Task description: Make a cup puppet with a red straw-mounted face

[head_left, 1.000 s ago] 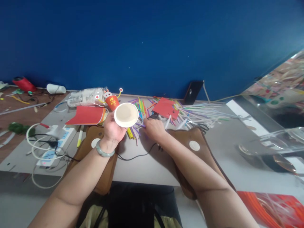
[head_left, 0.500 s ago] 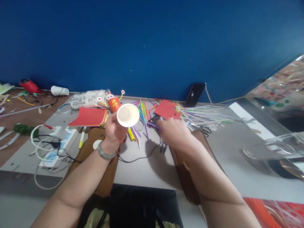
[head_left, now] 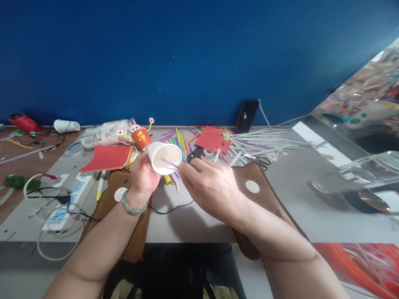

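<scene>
My left hand [head_left: 144, 174] is wrapped round a white paper cup [head_left: 166, 160], tilted so that its open mouth faces me. My right hand [head_left: 207, 180] pinches a thin purple stick [head_left: 169, 162], whose far end reaches into the cup's mouth. Just behind the cup stands a red cup figure [head_left: 141, 137] with eyes and bent yellow arms. Red paper squares [head_left: 213, 139] lie beyond my right hand, among many coloured sticks [head_left: 262, 143].
Red sheets [head_left: 107, 158] and bagged cups [head_left: 107, 133] lie left. A power strip [head_left: 67, 203] with cables is nearer. A phone [head_left: 247, 116] leans on the blue wall. Scissors [head_left: 262, 162] lie right of centre, and a clear container [head_left: 358, 170] is further right.
My right hand has moved left and towards me, from the sticks to the cup, with the purple stick. The cup has tilted in my left hand. The view has shifted slightly.
</scene>
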`<state>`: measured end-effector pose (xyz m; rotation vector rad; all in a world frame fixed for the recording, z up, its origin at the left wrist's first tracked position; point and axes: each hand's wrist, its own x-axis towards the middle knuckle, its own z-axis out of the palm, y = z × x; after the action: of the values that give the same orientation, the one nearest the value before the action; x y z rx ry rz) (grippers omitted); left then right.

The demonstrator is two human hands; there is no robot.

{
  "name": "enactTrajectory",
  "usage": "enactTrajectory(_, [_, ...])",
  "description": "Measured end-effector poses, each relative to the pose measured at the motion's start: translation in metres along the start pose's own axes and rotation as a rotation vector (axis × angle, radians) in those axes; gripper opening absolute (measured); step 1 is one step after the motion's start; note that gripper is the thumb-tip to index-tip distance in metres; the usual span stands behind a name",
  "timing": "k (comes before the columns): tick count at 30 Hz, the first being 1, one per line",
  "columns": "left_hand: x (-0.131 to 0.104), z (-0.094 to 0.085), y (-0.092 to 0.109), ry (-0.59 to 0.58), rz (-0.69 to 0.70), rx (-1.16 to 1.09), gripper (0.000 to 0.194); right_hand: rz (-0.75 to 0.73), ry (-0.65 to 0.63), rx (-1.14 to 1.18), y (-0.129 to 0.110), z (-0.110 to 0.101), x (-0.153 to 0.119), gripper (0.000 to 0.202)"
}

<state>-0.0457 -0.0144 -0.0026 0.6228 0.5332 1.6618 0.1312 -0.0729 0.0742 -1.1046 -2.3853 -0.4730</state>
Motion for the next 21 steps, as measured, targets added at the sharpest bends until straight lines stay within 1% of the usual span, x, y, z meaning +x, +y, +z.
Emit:
enactTrajectory(3, [-0.002, 0.0, -0.001, -0.03, -0.002, 0.067, 0.015, 0.024, -0.019, -0.042, -0.003, 0.008, 0.003, 0.019])
enactTrajectory(6, [-0.004, 0.001, -0.002, -0.045, -0.017, 0.105, 0.019, 0.039, -0.107, -0.036, -0.005, 0.009, 0.006, 0.019])
enactTrajectory(8, [-0.005, 0.002, -0.003, -0.048, -0.014, 0.11, 0.017, 0.057, -0.165, -0.011, -0.006, 0.009, 0.008, 0.019])
enactTrajectory(10, [-0.006, 0.003, -0.003, -0.049, 0.004, 0.113, 0.015, 0.071, -0.197, 0.015, -0.006, 0.009, 0.01, 0.019])
enactTrajectory(16, [-0.008, 0.005, -0.004, -0.044, 0.015, 0.217, 0.026, 0.075, -0.21, 0.048, -0.005, 0.011, 0.011, 0.019])
enactTrajectory(21, [-0.009, 0.006, -0.004, -0.03, 0.014, 0.206, 0.025, 0.099, -0.208, 0.053, -0.005, 0.014, 0.01, 0.018])
